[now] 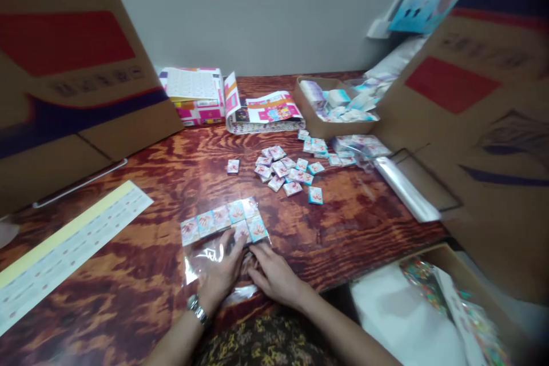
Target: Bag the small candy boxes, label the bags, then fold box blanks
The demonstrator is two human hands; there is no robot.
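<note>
A clear plastic bag (199, 263) lies flat on the wooden table, with several small printed boxes (221, 217) lined up inside along its far side and two more below them at the right. My left hand (225, 269), with a metal watch on the wrist, rests on the middle of the bag, fingers partly bent beside the lower boxes. Over the bag's right part is my right hand (272, 271), its fingertips near those of the left. What lies under the fingertips of both hands is hidden. Loose small boxes (280, 169) sit in a scattered pile beyond the bag.
Label strips (77, 254) lie at the left. Large cardboard boxes (81, 86) stand at both sides. Colourful packaging (274, 108) and a carton of small boxes (315, 126) are at the back. A plastic roll (405, 189) lies right, above an open box (407, 314) of bags.
</note>
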